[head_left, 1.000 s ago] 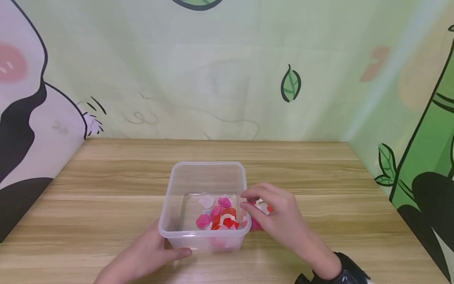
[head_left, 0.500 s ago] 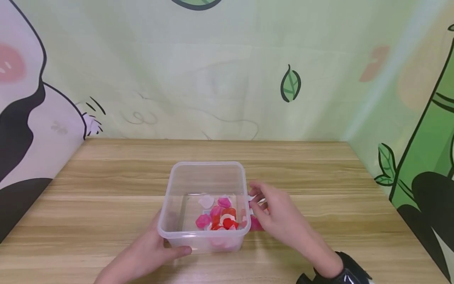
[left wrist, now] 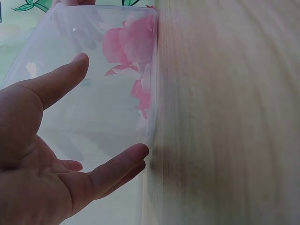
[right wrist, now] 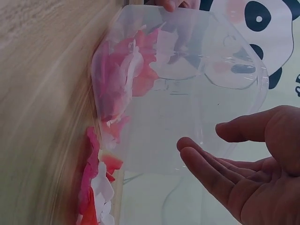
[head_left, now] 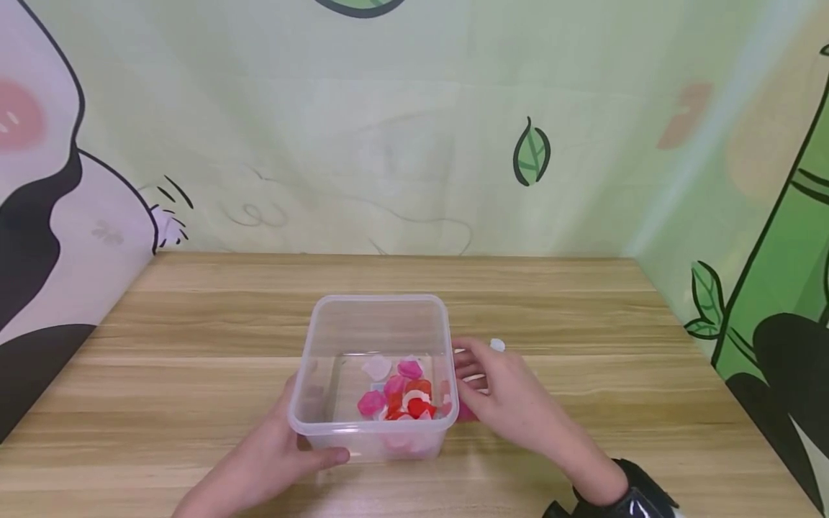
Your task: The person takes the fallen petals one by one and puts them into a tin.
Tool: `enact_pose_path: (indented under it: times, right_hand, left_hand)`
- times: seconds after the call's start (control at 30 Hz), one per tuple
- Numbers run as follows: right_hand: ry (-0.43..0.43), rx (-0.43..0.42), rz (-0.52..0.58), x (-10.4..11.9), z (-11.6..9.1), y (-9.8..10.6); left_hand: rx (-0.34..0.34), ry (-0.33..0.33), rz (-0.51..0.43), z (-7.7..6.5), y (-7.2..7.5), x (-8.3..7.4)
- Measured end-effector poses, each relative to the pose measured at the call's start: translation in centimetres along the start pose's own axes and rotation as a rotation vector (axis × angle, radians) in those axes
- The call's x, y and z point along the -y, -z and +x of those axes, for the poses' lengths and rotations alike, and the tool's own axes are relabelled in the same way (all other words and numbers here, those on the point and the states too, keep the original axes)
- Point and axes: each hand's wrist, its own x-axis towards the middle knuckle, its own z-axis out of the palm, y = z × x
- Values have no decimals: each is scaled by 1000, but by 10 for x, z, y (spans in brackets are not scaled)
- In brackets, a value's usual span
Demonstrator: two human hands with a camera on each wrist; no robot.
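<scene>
A clear plastic box (head_left: 372, 437) stands on the table, with pink, red and white artificial petals (head_left: 395, 385) loose on its floor. My left hand (head_left: 275, 450) rests against the box's near left corner; its thumb lies on the front wall. In the left wrist view, the left fingers (left wrist: 119, 166) are fairly straight and spread beside the plastic. My right hand (head_left: 505, 396) is beside the right wall, thumb and fingers apart with nothing between them in the right wrist view. More petals (right wrist: 96, 187) lie outside the box near this hand, partly hidden by it in the head view.
One small white petal (head_left: 496, 344) lies on the wooden table (head_left: 214, 324) just beyond my right hand. A cloth backdrop (head_left: 414, 144) printed with pandas and leaves rises behind the table and along both sides.
My right hand has moved from the box's right rim down to the outside of its right wall. A white petal now shows beyond that hand. The left hand and the box have stayed put.
</scene>
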Motion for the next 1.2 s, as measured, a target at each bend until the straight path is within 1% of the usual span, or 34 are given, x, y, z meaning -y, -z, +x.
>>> enact_pose_path:
  times: [0.2,0.3,0.37,0.5,0.57,0.67,0.73,0.83,0.97,1.07,1.2]
  right_hand:
    - [9,22,42,-1,1,-2]
    - [12,37,54,-1,1,-3]
    - [19,43,44,-1,1,-3]
    - [45,26,-25,-5,1,-1]
    - [34,9,-88,-8,2,1]
    - [-22,1,-205,-14,4,9]
    - [-61,17,-295,-18,4,15]
    - [-91,70,-398,-24,4,25]
    - [-122,157,-444,-30,4,32]
    - [-154,214,-450,-32,4,34]
    - [-192,278,-455,-34,4,33]
  left_hand:
    - [-7,-87,2,-3,2,1]
    - [-9,-100,-2,-3,4,2]
    - [-10,-114,-1,-3,5,2]
    - [-10,-143,11,-2,7,3]
    - [-11,-138,16,-2,7,4]
    - [1,-90,8,-3,7,3]
    - [10,-54,-1,-3,7,2]
    - [18,-18,-12,-3,8,0]
    - [16,-22,-12,-3,7,0]
    - [13,-32,-5,-3,7,1]
    - [13,-16,8,-4,7,0]
